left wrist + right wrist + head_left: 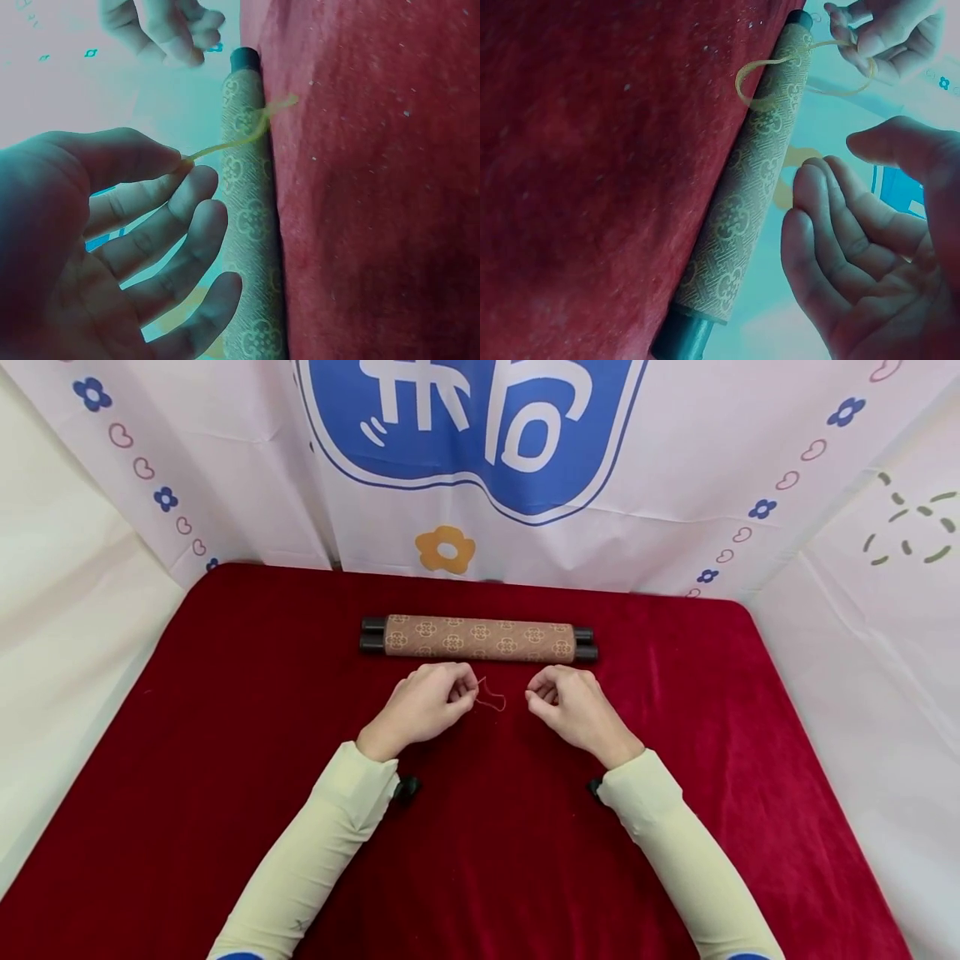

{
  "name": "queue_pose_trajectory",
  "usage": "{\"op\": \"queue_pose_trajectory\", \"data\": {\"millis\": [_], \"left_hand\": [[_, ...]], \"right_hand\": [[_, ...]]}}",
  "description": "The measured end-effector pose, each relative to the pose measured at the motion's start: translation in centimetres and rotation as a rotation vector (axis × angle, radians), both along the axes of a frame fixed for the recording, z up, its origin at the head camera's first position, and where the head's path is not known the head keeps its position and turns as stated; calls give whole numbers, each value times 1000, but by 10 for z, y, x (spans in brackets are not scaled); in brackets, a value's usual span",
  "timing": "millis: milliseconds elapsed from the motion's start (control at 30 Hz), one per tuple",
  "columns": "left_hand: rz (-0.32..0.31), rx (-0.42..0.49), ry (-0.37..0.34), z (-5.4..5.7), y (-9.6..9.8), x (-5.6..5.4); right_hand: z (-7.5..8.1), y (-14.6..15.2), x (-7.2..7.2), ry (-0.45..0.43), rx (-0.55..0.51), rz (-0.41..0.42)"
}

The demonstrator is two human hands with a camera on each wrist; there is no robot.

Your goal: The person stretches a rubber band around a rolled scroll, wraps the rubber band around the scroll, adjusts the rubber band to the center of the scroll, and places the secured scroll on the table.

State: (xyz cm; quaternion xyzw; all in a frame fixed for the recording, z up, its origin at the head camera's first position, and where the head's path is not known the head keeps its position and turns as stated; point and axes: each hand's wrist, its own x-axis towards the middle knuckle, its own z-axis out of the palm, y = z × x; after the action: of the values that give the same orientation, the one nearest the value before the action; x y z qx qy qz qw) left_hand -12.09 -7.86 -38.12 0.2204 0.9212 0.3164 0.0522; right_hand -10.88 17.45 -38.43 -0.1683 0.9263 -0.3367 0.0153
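Observation:
A thin rubber band dangles from my left hand, pinched between thumb and index finger. In the left wrist view the band sticks out past the fingertips; the right wrist view shows it as a loose yellowish loop. My right hand hovers a short way to the right, its fingers loosely bent and a gap between thumb and fingers, with nothing in it. Just beyond both hands lies a rolled scroll, brown with a pale flower pattern and dark rod ends.
A red velvet cloth covers the table under the scroll. White printed curtains hang behind it and along both sides. A dark wrist camera shows beside the left cuff.

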Motion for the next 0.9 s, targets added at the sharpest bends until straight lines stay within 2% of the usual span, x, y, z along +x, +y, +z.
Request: {"op": "queue_pose_trajectory", "data": {"millis": [333, 567, 900], "left_hand": [[-49, -10, 22, 10, 9, 2], [-82, -3, 40, 19, 13, 5], [-114, 18, 64, 27, 18, 9]], "right_hand": [[6, -10, -2, 48, -12, 96], [11, -17, -4, 106, 10, 136], [14, -23, -4, 137, -2, 202]]}}
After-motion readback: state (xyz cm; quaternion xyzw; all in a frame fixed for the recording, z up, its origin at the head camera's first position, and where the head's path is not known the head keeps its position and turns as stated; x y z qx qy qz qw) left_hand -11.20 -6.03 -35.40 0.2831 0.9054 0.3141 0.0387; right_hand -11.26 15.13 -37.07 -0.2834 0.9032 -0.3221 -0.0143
